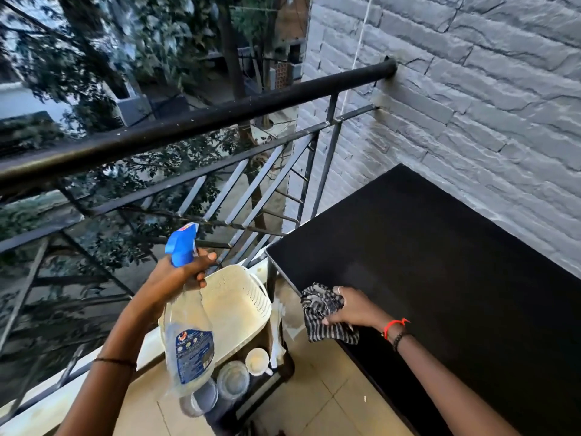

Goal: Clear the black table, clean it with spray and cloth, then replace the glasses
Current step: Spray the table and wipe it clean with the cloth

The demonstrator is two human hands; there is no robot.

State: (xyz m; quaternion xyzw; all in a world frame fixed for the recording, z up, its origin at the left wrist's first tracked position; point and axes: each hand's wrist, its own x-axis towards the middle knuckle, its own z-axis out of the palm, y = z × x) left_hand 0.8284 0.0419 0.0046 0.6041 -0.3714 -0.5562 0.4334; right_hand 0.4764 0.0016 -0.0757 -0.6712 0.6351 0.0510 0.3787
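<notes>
Gripping the striped cloth at the near left edge of the black table, whose top runs ahead and rightward, your right hand lies nearer it than your left hand, which clasps the spray bottle off to its left.

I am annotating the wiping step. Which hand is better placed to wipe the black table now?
The right hand, probably: it grips the striped cloth on the black table's near corner. The left hand holds the spray bottle, off to the table's side.
</notes>
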